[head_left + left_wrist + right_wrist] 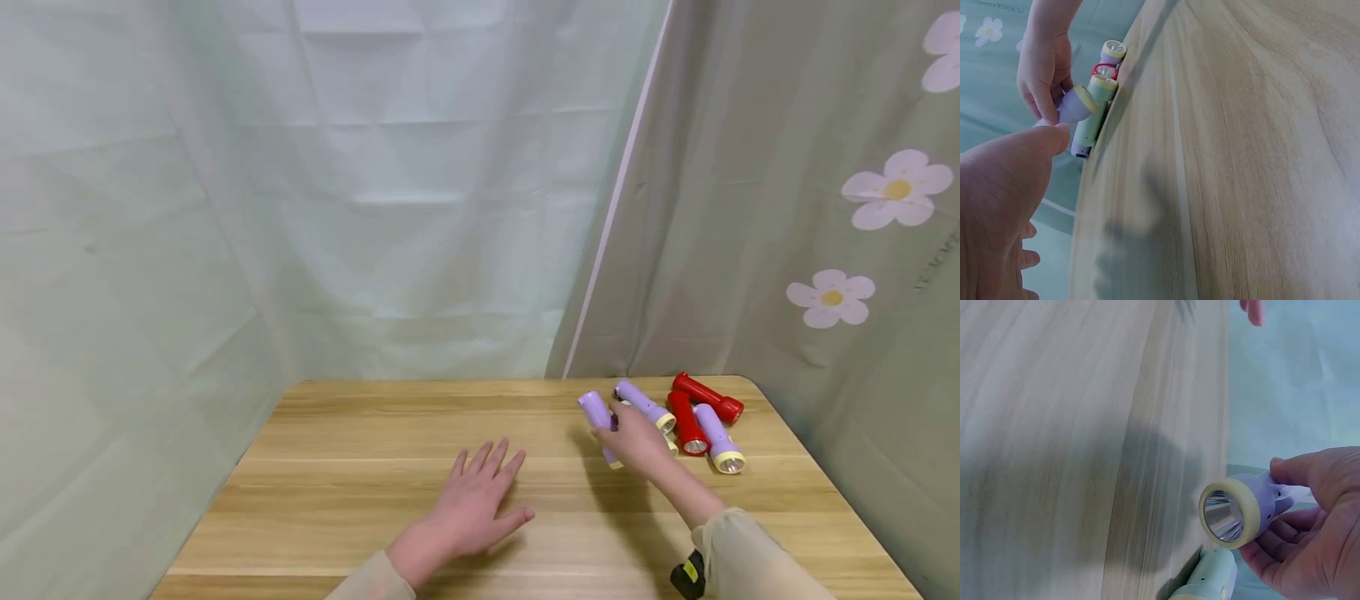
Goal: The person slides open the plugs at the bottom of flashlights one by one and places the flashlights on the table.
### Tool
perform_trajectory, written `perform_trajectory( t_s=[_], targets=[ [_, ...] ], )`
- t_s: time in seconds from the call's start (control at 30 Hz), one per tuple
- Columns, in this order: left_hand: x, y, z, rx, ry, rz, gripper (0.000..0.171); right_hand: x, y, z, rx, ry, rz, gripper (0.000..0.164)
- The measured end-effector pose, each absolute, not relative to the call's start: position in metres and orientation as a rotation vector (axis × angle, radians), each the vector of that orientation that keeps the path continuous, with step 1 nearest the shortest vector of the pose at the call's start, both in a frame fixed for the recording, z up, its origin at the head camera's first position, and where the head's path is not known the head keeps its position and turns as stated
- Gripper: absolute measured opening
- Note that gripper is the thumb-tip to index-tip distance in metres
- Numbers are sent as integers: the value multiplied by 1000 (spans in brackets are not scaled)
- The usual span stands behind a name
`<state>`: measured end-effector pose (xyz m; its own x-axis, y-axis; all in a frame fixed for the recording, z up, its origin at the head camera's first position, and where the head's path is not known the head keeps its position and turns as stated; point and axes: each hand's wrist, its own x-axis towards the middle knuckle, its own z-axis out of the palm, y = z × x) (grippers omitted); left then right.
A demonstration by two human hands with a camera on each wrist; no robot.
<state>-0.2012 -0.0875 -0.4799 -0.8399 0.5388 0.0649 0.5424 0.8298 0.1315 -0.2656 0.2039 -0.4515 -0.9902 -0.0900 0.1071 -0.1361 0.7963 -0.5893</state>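
My right hand (639,437) grips a purple flashlight (1259,499) with a pale yellow rim, thumb on one side and fingers on the other. In the right wrist view its lens faces the camera, and it is held up off the wooden table (337,467). A green flashlight (1089,119) lies just below; the right hand mostly hides it in the head view. My left hand (468,508) is above the table's middle, fingers spread and straight, holding nothing.
At the table's back right lie two red flashlights, one (708,398) behind the other (687,423). Purple flashlights lie beside them, one to the left (645,407) and one to the right (717,437). A pale curtain (435,208) hangs behind the table.
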Motion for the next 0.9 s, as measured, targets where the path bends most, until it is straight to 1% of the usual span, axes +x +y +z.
perform_trajectory(
  t_s=[0.27,0.43,0.6,0.77,0.9],
  targets=[
    [-199,-94,-478,-860,-2967,-243,81,-257,207,-449,192,-2809,1336,48],
    [-197,-94,-476,-858,-2953,-259,81,-254,207,-450,151,-2781,1455,56],
    [-191,-90,-474,-881,-2928,-273,82,-249,200,-452,81,-2702,1737,63],
    [-186,-87,-477,-890,-2917,-281,81,-245,193,-455,32,-2608,2064,56],
    [-184,-88,-479,-876,-2926,-309,79,-244,189,-453,-48,-2484,2307,55]
  ],
)
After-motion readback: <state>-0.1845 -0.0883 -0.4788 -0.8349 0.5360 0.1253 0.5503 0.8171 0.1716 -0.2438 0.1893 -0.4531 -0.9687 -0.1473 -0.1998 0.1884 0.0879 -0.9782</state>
